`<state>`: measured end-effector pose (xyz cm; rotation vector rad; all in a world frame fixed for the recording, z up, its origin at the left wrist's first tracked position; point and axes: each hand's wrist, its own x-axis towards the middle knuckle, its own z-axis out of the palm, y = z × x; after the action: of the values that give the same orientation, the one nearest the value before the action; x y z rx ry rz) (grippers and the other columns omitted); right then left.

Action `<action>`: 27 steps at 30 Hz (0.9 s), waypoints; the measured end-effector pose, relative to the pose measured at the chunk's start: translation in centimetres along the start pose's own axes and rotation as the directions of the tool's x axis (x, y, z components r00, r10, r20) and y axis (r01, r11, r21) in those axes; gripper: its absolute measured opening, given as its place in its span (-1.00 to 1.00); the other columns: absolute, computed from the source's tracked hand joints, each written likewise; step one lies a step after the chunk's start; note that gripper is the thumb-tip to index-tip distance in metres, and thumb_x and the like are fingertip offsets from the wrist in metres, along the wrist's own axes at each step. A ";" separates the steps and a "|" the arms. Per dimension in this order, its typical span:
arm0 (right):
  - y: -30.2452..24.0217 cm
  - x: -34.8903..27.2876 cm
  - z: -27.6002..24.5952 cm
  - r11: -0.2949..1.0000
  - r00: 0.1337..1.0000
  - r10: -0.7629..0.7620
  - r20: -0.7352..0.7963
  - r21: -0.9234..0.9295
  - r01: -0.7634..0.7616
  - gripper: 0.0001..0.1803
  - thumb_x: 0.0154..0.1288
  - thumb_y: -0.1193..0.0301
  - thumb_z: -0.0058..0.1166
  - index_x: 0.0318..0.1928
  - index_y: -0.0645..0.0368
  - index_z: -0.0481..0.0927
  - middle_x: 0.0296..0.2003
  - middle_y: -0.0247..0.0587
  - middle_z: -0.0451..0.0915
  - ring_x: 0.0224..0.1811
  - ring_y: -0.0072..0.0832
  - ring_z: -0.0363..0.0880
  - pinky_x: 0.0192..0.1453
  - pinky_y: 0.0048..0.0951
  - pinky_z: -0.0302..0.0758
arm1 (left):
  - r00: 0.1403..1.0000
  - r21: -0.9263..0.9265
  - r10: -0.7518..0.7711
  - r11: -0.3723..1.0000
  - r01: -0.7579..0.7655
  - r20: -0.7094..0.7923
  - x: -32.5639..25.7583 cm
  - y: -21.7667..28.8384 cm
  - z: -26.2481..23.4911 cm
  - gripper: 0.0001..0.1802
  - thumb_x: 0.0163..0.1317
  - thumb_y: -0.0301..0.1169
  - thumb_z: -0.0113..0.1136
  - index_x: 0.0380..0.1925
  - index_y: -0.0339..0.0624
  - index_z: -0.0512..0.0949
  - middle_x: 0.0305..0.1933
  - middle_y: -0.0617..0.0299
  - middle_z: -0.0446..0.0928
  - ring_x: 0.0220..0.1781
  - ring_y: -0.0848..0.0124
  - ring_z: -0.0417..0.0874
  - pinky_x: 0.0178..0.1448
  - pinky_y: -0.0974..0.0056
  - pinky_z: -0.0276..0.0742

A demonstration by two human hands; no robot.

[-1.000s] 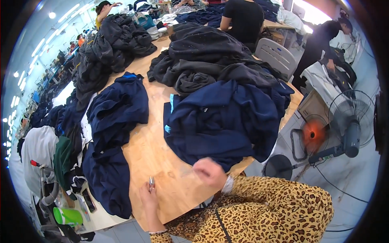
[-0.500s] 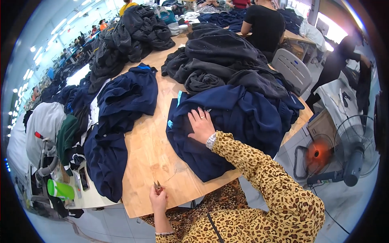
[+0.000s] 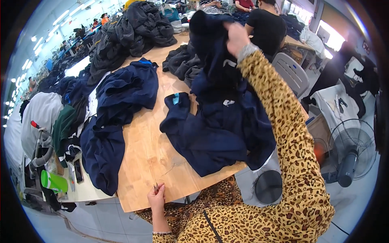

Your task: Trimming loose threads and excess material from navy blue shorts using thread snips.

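My right hand (image 3: pixel 236 37) is raised high and grips a navy garment (image 3: pixel 222 105), lifting its upper part off the wooden table (image 3: pixel 150 154). The rest of the garment hangs down and spreads over the table's right edge. My left hand (image 3: pixel 157 196) rests at the table's near edge, closed on a small metal tool (image 3: pixel 155 187), probably thread snips. Both arms wear leopard-print sleeves.
A pile of navy garments (image 3: pixel 121 101) lies on the table's left, dark grey heaps (image 3: pixel 129 28) farther back. A person in black (image 3: pixel 265 28) sits beyond, by a grey chair (image 3: pixel 291 73). A floor fan (image 3: pixel 351 152) stands right. A green bottle (image 3: pixel 53 181) sits at lower left.
My right hand went from the table's near edge onto the navy garment, gripped it and lifted it high. My left hand stayed at the near edge with the tool.
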<state>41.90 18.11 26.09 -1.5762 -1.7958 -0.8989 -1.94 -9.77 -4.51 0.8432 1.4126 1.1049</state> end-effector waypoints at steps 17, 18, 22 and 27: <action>6.6 14.1 -12.6 0.862 0.836 0.493 -0.243 0.268 -0.430 -0.63 0.32 0.22 -0.17 -0.02 0.17 0.53 -0.10 -0.03 0.48 -0.03 -0.05 0.47 0.00 -0.04 0.38 | 0.994 -0.093 0.064 0.994 -0.056 0.084 0.6 -1.0 -0.3 -0.85 0.21 -0.49 0.17 -0.23 -0.29 0.57 -0.51 0.35 0.48 -0.67 0.72 0.27 -0.68 0.57 0.06; 6.2 13.8 -12.7 0.867 0.843 0.488 -0.228 0.240 -0.437 -0.62 0.32 0.21 -0.16 -0.01 0.17 0.52 -0.08 -0.03 0.47 -0.02 -0.05 0.46 0.01 -0.03 0.37 | 0.995 -0.084 0.086 0.993 -0.082 0.045 0.3 -0.8 0.1 -0.86 0.21 -0.49 0.17 -0.24 -0.28 0.57 -0.52 0.36 0.47 -0.67 0.72 0.26 -0.66 0.57 0.06; 3.6 12.2 -13.0 0.881 0.868 0.471 -0.158 0.136 -0.453 -0.58 0.29 0.19 -0.13 0.03 0.16 0.49 0.00 -0.04 0.41 0.03 -0.05 0.42 0.06 0.00 0.33 | 0.986 -0.101 0.163 0.981 -0.167 -0.047 -0.2 2.0 0.8 -0.81 0.17 -0.49 0.21 -0.19 -0.28 0.57 -0.54 0.43 0.42 -0.56 0.71 0.31 -0.49 0.58 0.16; -1.9 10.4 -13.0 0.898 0.896 0.441 -0.059 0.039 -0.439 -0.53 0.25 0.15 -0.10 0.08 0.15 0.46 0.10 -0.04 0.33 0.09 -0.05 0.38 0.11 0.03 0.29 | 0.847 -0.135 0.529 0.836 -0.531 -0.055 -0.7 8.9 1.7 -0.53 0.07 -0.48 0.33 0.02 -0.30 0.48 -0.14 0.18 0.47 -0.57 0.70 0.27 -0.48 0.60 0.14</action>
<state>38.53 13.86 41.89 -1.8127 -1.3140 -0.6963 -0.93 -7.41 4.24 1.1607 1.1126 1.6178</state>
